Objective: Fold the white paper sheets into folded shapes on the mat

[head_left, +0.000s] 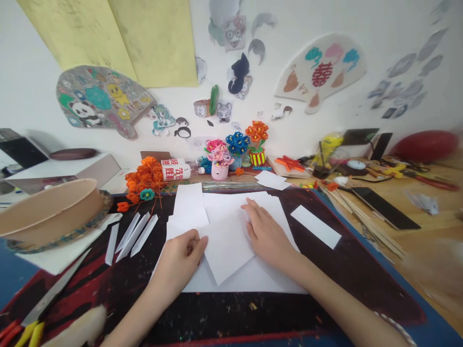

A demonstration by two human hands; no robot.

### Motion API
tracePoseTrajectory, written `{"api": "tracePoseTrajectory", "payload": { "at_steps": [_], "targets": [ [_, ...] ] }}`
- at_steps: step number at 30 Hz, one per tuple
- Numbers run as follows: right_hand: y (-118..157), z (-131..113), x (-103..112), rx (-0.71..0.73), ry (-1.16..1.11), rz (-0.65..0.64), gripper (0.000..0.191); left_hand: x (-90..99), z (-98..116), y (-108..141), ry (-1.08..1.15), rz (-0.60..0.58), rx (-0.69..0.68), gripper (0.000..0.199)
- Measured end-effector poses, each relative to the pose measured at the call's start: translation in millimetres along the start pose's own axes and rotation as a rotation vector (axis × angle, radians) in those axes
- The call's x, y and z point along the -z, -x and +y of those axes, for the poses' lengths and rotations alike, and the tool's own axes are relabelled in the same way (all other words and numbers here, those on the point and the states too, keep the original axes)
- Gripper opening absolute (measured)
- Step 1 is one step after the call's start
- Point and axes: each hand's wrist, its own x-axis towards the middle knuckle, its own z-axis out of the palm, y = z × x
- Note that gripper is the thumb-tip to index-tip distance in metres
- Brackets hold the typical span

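A loose sheet of white paper (227, 250) lies at a slant over a larger stack of white sheets (260, 282) on the dark mat. My left hand (181, 260) has its fingers curled, with thumb and forefinger closed at the sheet's left edge. Stretched across the sheet's right side, my right hand (269, 233) rests with its fingers apart. More white pieces (190, 202) overlap at the upper left of the stack. Several narrow folded paper strips (133, 236) lie left of my left hand. A cut white rectangle (315, 226) is to the right of my right hand.
Scissors (54, 289) and a round tan container (54, 207) are on the left. Orange craft flowers (146, 176), a bottle (177, 169) and small flower pots (219, 168) line the back. A black phone-like slab (385, 207), wooden sticks (365, 221) and pliers (430, 179) lie on the right.
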Motion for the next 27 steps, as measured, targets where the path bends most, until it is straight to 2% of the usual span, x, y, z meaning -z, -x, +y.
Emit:
{"api": "tracePoseTrajectory", "payload": {
  "at_steps": [4,7,11,17,23,27],
  "targets": [
    [0.4,-0.6,-5.5,0.006,0.119,-0.041,0.047,0.2,-0.5,-2.0,-0.105,-0.012,-0.013,0.039],
    [1.5,-3.1,0.8,-0.014,0.143,-0.046,0.046,1.9,-4.0,-7.5,-0.249,0.012,-0.062,0.034],
    [1.0,-6.5,9.2,-0.047,0.114,0.025,0.047,5.7,-10.4,-17.7,-0.389,0.038,-0.114,0.030],
    [-7.4,-2.4,0.7,0.030,0.032,0.051,0.046,7.6,-13.2,-20.3,-0.448,0.028,-0.116,0.030],
    [-4.9,-1.1,-3.6,-0.015,-0.022,0.052,0.045,3.4,-12.2,-16.0,-0.381,0.010,-0.109,0.030],
    [-4.5,-0.4,-6.1,0.008,-0.030,0.038,0.046,0.5,-11.1,-12.8,-0.336,0.011,-0.117,0.031]
  ]
}}
